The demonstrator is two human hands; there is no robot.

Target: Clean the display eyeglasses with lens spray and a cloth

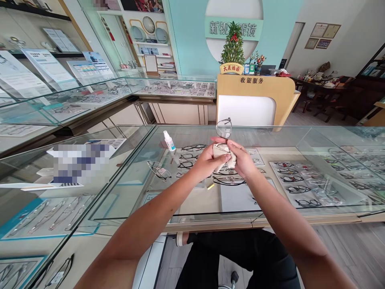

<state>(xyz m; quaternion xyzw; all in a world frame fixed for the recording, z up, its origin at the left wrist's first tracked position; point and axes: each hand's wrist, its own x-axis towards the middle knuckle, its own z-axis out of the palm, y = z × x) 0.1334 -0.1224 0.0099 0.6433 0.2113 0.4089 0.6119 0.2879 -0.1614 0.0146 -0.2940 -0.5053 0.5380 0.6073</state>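
Observation:
Both my hands meet above the glass display counter (192,192), wrapped about a pair of eyeglasses (224,128) and a pale cleaning cloth (221,151). One round lens of the glasses stands up above my fingers; the other part is covered by the cloth. My left hand (207,158) is closed on the cloth, its thumb pressed over the front. My right hand (242,158) pinches the glasses and cloth from the other side. A white spray bottle (169,141) stands on the glass to the left, near another pair of glasses (159,171) lying there.
Rows of frames (290,178) lie on trays inside the counter. Leaflets (81,160) rest on the glass at left. A wooden cashier desk (255,86) with a plant (233,46) stands beyond. My legs (234,257) are below the counter's front edge.

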